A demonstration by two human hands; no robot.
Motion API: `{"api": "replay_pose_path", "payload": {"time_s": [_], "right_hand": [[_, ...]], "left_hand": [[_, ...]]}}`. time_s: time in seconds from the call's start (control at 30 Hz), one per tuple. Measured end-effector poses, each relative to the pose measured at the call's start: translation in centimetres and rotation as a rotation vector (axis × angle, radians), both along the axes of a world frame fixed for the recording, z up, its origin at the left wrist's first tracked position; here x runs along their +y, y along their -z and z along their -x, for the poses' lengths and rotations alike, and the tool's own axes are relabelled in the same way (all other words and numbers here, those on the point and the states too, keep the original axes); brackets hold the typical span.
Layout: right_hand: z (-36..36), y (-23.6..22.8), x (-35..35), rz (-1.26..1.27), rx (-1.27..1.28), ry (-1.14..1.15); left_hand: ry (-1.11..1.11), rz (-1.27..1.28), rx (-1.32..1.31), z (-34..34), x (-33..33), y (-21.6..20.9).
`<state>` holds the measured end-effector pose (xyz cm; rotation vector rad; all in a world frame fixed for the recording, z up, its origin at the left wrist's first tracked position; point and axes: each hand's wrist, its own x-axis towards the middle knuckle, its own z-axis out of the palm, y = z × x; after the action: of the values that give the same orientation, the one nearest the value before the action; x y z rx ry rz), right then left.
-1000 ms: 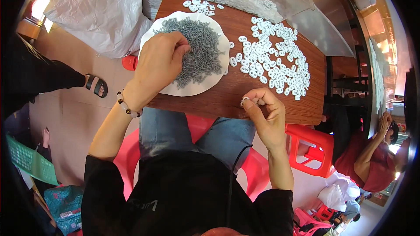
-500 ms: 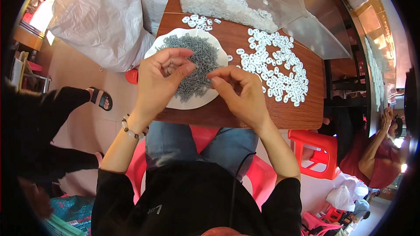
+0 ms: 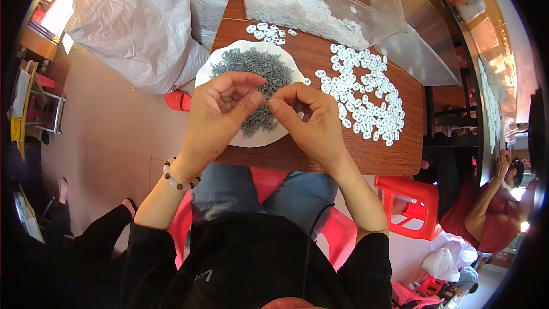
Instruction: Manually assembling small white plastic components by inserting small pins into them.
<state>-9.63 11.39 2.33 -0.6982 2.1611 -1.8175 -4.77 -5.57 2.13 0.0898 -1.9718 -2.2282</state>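
Observation:
Both my hands are raised over a white scalloped plate (image 3: 201, 74), heaped with small grey screw-like pieces (image 3: 251, 61). My left hand (image 3: 217, 109) has its fingers curled in, the thumb close to the index finger. Facing it, my right hand (image 3: 311, 123) pinches thumb and index finger together, and the fingertips of the two hands nearly meet. Whatever they hold is too small to make out. To the right of the plate, many small white oval pieces with dark marks (image 3: 366, 88) lie spread on the brown wooden table (image 3: 320, 159).
A clear bin (image 3: 377, 28) of white pieces stands at the table's back. More white pieces (image 3: 266, 32) lie behind the plate. Large white sacks (image 3: 137, 28) are at the left, a red stool (image 3: 409, 206) at the right. A seated person (image 3: 486, 217) is far right; another person's legs (image 3: 106, 229) show at left.
My hands have come closer together, the right one moving left toward the left fingertips. At the left, the other person's legs have shifted back toward the lower edge.

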Motion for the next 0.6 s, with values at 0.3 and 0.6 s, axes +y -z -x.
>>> {"api": "replay_pose_path", "payload": {"time_s": [0.3, 0.6], "right_hand": [[0.8, -0.6, 0.3, -0.245, 0.195, 0.051], [-0.7, -1.6, 1.2, -0.093, -0.093, 0.009]], "left_hand": [[0.112, -0.19, -0.148, 0.0, -1.0, -0.1], [0.137, -0.118, -0.115, -0.7, 1.0, -0.9]]}}
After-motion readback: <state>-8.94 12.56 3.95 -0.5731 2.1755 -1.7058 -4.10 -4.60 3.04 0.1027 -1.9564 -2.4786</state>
